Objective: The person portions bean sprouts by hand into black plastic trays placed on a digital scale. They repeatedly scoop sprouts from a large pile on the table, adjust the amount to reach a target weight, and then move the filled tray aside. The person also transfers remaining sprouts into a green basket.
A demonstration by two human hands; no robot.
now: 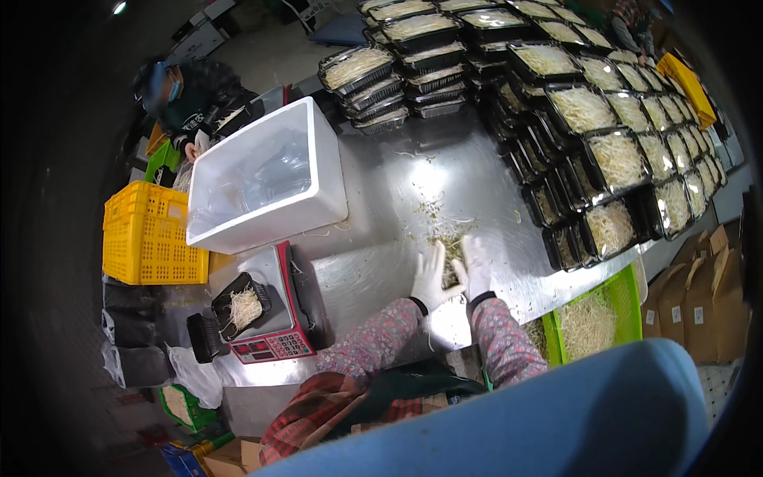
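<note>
Both my hands wear white gloves and lie near the front edge of the metal table point(373, 262). My left hand point(431, 280) and my right hand point(478, 264) are stretched out on either side of a small heap of bean sprout scraps point(450, 240), fingers extended away from me. Some scraps show between the palms. Loose bits trail across the steel beyond the fingertips. To the left, a red-edged scale point(278, 345) carries a black tray of bean sprouts point(242, 308).
A white foam box point(330, 171) with a plastic liner stands left, beside a yellow crate point(151, 238). Filled black trays point(616, 159) are stacked high at the back and right. A green crate point(633, 298) of sprouts sits right, by brown bags point(699, 286). A co-worker point(195, 103) handles a tray at far left.
</note>
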